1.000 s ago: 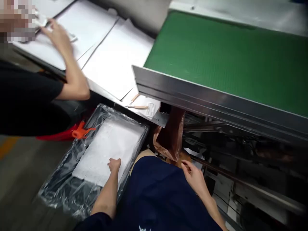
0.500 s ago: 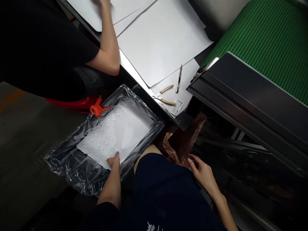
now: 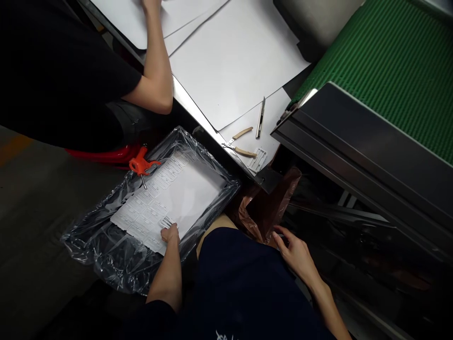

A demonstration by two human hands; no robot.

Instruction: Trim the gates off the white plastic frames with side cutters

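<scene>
My left hand [image 3: 170, 233] is closed on a small white plastic part [image 3: 166, 221] with thin bars, held over a tray [image 3: 231, 182] lined with clear plastic film. Rows of similar flat white parts [image 3: 141, 208] lie in it on a white sheet [image 3: 198, 189]. My right hand [image 3: 295, 252] is at the rim of a brown plastic bag [image 3: 264, 212], thumb and forefinger pinched together. What lies between those fingertips is too small to make out.
Beige-handled nippers [image 3: 242, 144], a craft knife [image 3: 261, 118] and a white plastic frame [image 3: 258, 160] lie on the paper-covered table [image 3: 240, 56]. An orange clamp [image 3: 141, 163] grips the tray's edge. A co-worker's arm [image 3: 157, 71] reaches in at upper left; a green conveyor belt [image 3: 389, 71] is at right.
My left hand has moved slightly right and a white part now shows at its fingertips. My right hand stays by the bag. The whole view has shifted a little.
</scene>
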